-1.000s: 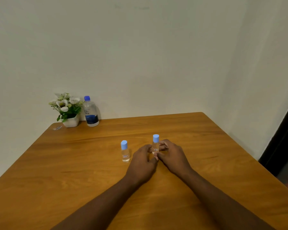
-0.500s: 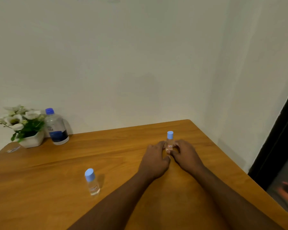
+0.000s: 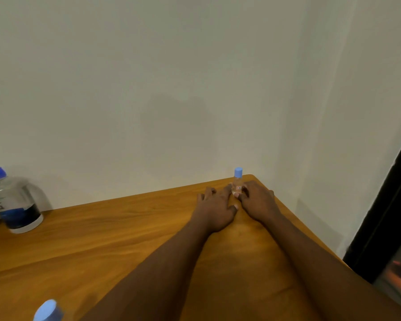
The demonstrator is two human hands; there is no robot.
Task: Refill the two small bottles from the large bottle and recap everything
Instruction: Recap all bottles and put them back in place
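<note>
Bottle one [image 3: 238,181], the small capped one, stands upright at the far right corner of the bench [image 3: 102,232], close to both edges.

— And the hands?

— Left hand [image 3: 215,208] and right hand [image 3: 257,201] lie low on the bench, either side of it, fingertips pressed against its lower body. Both seem to pinch it between them; neither wraps round it.

— How would it handle?

— I'd judge it light, stiff clear plastic, smooth and easy to tip, being narrow and tall. Better to hold the body with one hand and twist the blue cap [image 3: 238,172] with the other.

— Room to work?

— Little at that corner: the wall is just behind, the bench edge just to the right. Open wood lies to the left and nearer.

— The others?

— Large bottle [image 3: 14,205], capped, stands far left by the wall, well apart. Only the cap of the second small bottle [image 3: 47,311] shows at the near left edge of view. Nothing is opened yet, so I judge refilling hasn't begun.
</note>
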